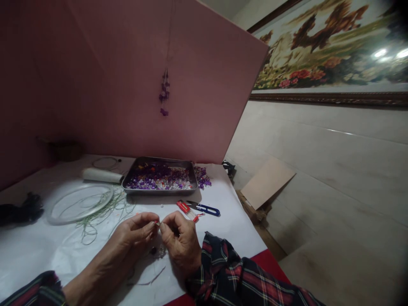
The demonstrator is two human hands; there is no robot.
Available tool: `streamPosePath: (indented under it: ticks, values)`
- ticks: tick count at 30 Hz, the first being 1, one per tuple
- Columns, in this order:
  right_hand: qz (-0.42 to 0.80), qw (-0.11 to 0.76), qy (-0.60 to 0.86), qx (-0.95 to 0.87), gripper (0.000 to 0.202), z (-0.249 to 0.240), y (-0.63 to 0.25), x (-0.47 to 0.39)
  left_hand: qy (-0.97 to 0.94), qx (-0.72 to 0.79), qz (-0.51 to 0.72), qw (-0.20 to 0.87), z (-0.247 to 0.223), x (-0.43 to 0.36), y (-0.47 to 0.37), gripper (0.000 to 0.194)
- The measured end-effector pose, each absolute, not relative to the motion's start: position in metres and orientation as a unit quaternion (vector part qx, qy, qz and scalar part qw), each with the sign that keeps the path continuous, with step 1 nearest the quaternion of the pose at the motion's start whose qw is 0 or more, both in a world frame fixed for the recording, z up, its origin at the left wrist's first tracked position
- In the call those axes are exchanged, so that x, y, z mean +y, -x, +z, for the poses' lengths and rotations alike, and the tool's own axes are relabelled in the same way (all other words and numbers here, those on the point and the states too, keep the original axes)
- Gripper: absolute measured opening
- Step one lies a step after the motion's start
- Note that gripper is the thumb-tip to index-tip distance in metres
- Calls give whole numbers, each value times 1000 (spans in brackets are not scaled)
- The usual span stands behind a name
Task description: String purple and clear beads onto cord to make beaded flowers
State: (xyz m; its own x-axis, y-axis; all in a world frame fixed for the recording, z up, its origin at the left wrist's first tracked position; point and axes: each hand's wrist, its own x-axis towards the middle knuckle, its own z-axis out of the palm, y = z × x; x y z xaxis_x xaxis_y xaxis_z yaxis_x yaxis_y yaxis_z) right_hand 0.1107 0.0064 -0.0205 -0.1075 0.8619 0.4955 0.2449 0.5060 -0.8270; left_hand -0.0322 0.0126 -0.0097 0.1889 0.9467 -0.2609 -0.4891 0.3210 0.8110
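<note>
My left hand (135, 233) is closed in a pinch, with a small red and greenish piece (157, 222) between thumb and forefinger. My right hand (181, 238) pinches at the same spot, its fingertips meeting those of the left; what it grips is too small to name. Below the hands, clear and dark beads (161, 250) lie on the white table cover, near a thin dark strand (153, 278). Just beyond my right hand are a red packet of needles (188, 210) and thread snips (205, 208) with blue handles.
A metal tray (159, 192) of purple, clear and orange beads stands at the back, with purple bead pieces (202, 176) beside it. To the left lie a white roll (102, 175), a clear line coil (51, 214) and green cord (92, 219). A purple beaded string (164, 91) hangs against the pink panel (127, 85).
</note>
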Motion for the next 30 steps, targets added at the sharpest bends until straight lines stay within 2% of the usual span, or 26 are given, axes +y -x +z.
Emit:
streamPosePath:
  ticks: [30]
  values:
    - [292, 525, 405, -689, 13, -20, -110, 5, -313, 395, 502, 703, -9, 11, 31, 12]
